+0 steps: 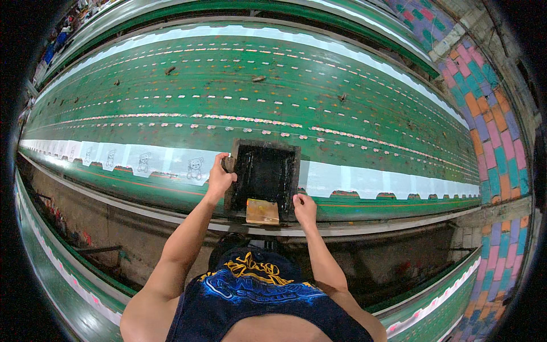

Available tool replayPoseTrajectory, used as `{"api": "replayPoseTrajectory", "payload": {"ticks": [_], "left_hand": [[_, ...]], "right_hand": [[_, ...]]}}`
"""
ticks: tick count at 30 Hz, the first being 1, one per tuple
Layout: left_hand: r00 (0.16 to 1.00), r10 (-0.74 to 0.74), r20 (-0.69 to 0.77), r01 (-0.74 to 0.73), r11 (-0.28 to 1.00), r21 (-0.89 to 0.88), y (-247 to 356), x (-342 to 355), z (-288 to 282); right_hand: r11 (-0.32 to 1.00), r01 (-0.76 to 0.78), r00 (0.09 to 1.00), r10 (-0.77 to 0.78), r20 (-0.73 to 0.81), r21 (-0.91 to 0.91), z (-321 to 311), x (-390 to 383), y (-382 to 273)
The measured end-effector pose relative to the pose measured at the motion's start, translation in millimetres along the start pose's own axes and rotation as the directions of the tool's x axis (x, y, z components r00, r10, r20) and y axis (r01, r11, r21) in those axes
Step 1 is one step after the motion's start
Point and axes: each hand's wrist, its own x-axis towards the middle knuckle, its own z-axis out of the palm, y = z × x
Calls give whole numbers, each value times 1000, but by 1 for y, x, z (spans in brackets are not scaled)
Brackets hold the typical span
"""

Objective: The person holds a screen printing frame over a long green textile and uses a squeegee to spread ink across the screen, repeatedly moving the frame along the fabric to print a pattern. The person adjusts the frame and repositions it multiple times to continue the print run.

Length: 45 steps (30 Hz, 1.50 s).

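A dark screen-printing frame point(265, 147) stands over the white cut pieces along the near edge of a long green table. Black ink covers its inside, and a yellowish squeegee point(262, 211) rests at its near end. With fingers and thumb, my left hand point(219, 179) grips the frame's left side near the far corner. Curled at the lower right side, my right hand point(305, 208) holds the frame's edge. Left of the frame, white pieces point(170, 162) bear black outlined bear figures. To its right, the white pieces point(364, 181) look unprinted.
The green table point(228, 85) carries rows of small pale marks and a few dark lumps point(259, 78). Another white strip point(228, 32) runs along its far side. Other green tables point(68, 279) lie behind and beyond. Coloured paving point(490, 131) is at the right.
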Motion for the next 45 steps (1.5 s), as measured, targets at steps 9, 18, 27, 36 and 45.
{"api": "replayPoseTrajectory", "payload": {"ticks": [9, 18, 27, 36, 45], "left_hand": [[988, 150, -30, -153, 967, -203, 85, 19, 118], [988, 141, -55, -148, 976, -162, 116, -5, 186], [994, 105, -35, -104, 994, 17, 70, -51, 190], [997, 71, -25, -70, 997, 33, 41, -49, 193], [998, 28, 50, -30, 998, 54, 40, -42, 194]], "right_hand": [[974, 213, 967, -221, -129, -76, -124, 80, 29], [971, 239, 965, -240, -108, -30, -181, 103, 67], [989, 99, 994, -94, 47, -109, -169, 53, 111], [998, 0, 996, 6, 87, -62, -166, 39, 121], [856, 504, 860, -485, 159, -116, -163, 22, 88]]}}
